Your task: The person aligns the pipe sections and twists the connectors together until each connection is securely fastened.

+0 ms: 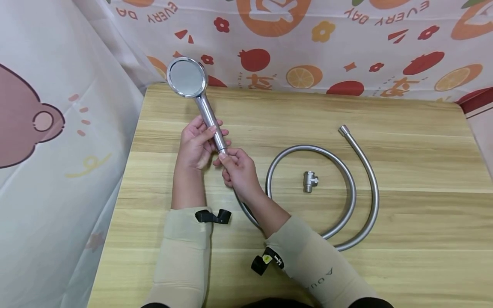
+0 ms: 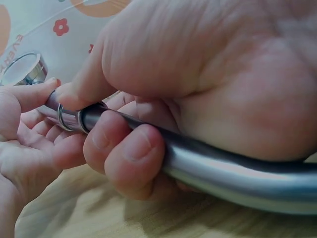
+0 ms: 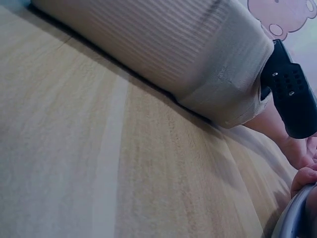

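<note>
Right hand (image 2: 208, 84) curls round the hose (image 2: 218, 168) below the shower head (image 1: 205, 105), which the left hand (image 1: 196, 144) apparently pinches.

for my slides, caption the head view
Left hand holds a handheld shower head, right hand a metal shower hose at its base; tee fitting lies nearby.
</note>
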Demonstrator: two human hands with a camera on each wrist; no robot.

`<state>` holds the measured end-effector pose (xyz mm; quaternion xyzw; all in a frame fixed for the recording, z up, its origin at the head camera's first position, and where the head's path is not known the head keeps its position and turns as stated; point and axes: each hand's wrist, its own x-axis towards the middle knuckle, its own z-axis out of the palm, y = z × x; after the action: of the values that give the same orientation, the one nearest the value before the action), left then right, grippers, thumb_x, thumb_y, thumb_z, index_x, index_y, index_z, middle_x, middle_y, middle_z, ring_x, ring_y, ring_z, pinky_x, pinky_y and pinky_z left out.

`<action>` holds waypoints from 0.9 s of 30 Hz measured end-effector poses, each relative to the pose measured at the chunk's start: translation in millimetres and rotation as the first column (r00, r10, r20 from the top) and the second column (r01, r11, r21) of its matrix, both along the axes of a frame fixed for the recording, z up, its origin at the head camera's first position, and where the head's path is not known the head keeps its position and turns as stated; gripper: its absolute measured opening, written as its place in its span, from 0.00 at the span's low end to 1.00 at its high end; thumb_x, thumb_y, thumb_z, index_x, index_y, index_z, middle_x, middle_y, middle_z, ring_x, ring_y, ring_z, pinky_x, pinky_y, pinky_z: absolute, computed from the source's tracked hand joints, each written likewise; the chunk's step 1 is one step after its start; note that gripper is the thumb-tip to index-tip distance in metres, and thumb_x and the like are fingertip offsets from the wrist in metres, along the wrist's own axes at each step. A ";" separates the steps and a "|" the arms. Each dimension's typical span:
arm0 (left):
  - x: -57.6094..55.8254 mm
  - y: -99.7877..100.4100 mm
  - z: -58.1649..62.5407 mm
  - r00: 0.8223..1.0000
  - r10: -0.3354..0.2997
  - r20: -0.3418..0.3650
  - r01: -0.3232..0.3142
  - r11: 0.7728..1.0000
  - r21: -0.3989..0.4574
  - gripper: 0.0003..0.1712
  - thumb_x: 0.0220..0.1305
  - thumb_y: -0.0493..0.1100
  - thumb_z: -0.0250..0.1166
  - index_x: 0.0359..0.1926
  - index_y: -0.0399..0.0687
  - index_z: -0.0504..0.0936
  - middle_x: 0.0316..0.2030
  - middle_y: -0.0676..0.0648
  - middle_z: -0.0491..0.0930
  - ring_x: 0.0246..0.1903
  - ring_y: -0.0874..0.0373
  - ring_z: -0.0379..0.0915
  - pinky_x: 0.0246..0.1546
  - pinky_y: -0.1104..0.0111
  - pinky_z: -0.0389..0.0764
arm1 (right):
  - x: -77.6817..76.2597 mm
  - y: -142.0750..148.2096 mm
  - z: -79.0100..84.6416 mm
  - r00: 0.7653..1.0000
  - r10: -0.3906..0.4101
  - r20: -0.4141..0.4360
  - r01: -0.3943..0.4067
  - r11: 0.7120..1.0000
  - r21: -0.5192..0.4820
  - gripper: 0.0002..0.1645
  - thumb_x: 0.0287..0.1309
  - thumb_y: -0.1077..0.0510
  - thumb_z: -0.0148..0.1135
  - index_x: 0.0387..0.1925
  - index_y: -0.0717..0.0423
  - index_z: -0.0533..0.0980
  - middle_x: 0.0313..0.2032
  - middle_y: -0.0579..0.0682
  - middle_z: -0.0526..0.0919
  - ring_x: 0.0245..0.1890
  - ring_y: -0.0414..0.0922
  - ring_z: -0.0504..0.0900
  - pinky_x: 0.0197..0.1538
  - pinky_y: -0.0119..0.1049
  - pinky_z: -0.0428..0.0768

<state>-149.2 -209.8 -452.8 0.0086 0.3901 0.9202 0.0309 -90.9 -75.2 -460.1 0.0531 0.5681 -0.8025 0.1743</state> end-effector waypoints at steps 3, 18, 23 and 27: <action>0.4 0.3 0.5 1.000 0.002 0.002 -0.002 1.000 -0.002 0.25 0.65 0.26 0.60 0.62 0.34 0.70 0.40 0.39 0.80 0.34 0.48 0.86 0.35 0.51 0.83 | -0.1 0.2 -0.9 1.000 -0.007 0.001 0.007 1.000 0.018 0.15 0.67 0.57 0.61 0.51 0.57 0.69 0.38 0.62 0.85 0.13 0.37 0.65 0.14 0.26 0.63; -0.3 3.3 1.4 0.999 -0.021 0.031 0.023 0.998 -0.061 0.19 0.69 0.30 0.57 0.60 0.36 0.70 0.40 0.42 0.79 0.33 0.49 0.86 0.32 0.54 0.86 | -1.6 -0.3 -4.7 1.000 -0.014 0.007 0.013 0.997 0.081 0.16 0.63 0.52 0.65 0.44 0.59 0.74 0.27 0.53 0.82 0.13 0.38 0.67 0.13 0.25 0.65; -1.1 1.3 0.1 0.997 -0.070 0.017 0.070 0.997 0.011 0.18 0.69 0.29 0.56 0.58 0.36 0.71 0.39 0.41 0.79 0.31 0.48 0.85 0.32 0.53 0.86 | 0.7 -2.6 -4.7 0.999 -0.030 -0.043 0.034 0.996 0.083 0.13 0.64 0.55 0.64 0.43 0.60 0.74 0.25 0.51 0.81 0.13 0.37 0.67 0.13 0.25 0.64; -0.6 -0.1 -1.2 0.994 -0.105 0.012 0.104 0.993 0.059 0.18 0.69 0.28 0.55 0.58 0.36 0.70 0.38 0.40 0.78 0.30 0.48 0.85 0.32 0.53 0.87 | 2.0 -3.7 -4.2 0.997 -0.037 -0.066 0.044 0.993 0.107 0.11 0.64 0.57 0.64 0.41 0.60 0.74 0.23 0.50 0.80 0.13 0.37 0.68 0.13 0.25 0.66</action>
<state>-149.8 -209.8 -454.0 0.0228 0.3616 0.9284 0.0818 -88.9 -79.0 -464.3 0.0485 0.6150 -0.7751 0.1366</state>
